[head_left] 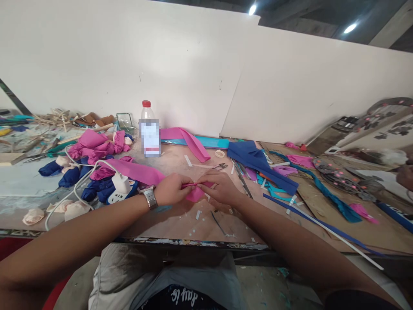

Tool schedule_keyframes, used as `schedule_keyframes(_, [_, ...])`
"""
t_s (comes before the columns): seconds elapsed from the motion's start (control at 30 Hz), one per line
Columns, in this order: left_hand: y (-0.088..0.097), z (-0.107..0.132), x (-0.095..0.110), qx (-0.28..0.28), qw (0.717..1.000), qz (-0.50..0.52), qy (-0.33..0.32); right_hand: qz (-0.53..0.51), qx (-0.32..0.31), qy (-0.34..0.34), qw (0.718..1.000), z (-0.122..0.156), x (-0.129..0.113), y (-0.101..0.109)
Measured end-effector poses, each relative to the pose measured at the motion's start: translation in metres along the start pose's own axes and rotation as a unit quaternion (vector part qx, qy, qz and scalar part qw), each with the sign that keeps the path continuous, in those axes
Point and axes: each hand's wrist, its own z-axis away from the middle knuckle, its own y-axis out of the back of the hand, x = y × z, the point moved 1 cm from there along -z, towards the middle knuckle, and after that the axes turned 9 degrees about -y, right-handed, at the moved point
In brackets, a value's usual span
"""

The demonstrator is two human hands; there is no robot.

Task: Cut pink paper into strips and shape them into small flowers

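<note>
My left hand [173,189], with a metal watch [149,197] on its wrist, pinches a pink fabric strip [194,194] between thumb and fingers. Close against it, my right hand [221,186] grips the same strip, its thumb and fingers meeting the left ones. The held part looks gathered or folded; a small flap hangs below the fingers. To the left, a long pink band [138,170] reaches my left hand; whether it joins the held piece is hidden. Just beyond my right hand lie small thread snips [221,166].
Rolled pink [93,144], navy [69,175] and cream fabric pieces [33,216] crowd the left, with a white power strip [122,185]. A red-capped bottle [148,113] stands behind. Folded blue fabric [258,159] lies right. Another person's hand [405,176] shows at the right edge.
</note>
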Motion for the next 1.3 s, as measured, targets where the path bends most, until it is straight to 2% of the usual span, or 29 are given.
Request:
schedule_keyframes(0.23, [0.0032,-0.0014,0.0038,0.006,0.997,0.069,0.013,-0.005,0.023,0.013,1.000,-0.0003,0.0010,-0.0014])
schedule_keyframes(0.63, [0.0011,-0.0019,-0.0042,0.002,0.997,0.072,0.021,0.011,0.028,0.039,0.999,-0.0006,-0.0030,0.0006])
schedule_keyframes(0.8, [0.0031,-0.0028,-0.0024,-0.008,0.994,0.110,0.027,0.016,0.024,0.036,0.999,-0.0001,-0.0029,0.0010])
schedule_keyframes(1.3, [-0.0006,-0.0014,-0.0038,0.016,0.996,0.084,0.021,0.020,0.021,0.019,0.999,0.0013,-0.0032,-0.0007])
